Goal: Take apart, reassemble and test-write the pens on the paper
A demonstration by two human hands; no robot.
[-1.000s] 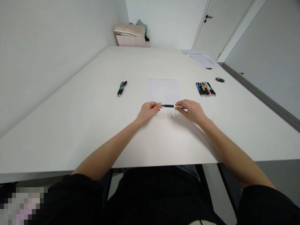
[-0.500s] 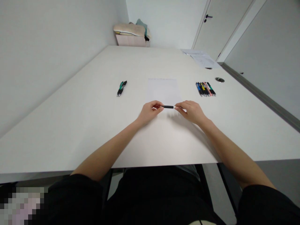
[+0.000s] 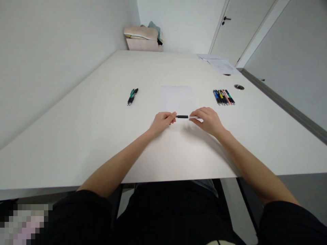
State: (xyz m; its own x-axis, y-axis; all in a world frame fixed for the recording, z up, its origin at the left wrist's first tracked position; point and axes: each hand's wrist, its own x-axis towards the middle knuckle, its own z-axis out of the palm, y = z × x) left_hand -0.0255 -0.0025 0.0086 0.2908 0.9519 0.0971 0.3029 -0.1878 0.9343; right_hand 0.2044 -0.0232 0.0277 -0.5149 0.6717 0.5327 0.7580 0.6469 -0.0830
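Observation:
Both hands hold one black pen (image 3: pixel 182 116) level above the white table (image 3: pixel 84 136), just at the near edge of a white sheet of paper (image 3: pixel 177 96). My left hand (image 3: pixel 161 121) pinches the pen's left end between thumb and fingers. My right hand (image 3: pixel 208 119) grips the right end, which looks pale or clear. The middle of the pen shows between the two hands; its tips are hidden by the fingers.
Two pens, one green and one black (image 3: pixel 132 96), lie at the left of the sheet. A row of several coloured pens (image 3: pixel 223 97) lies at the right. Farther back are loose papers (image 3: pixel 219 63), a round cable hole (image 3: pixel 239 87) and a door (image 3: pixel 237 27).
Both hands stay on the pen and shift only slightly; the visible stretch of pen between them is a little shorter than a second ago.

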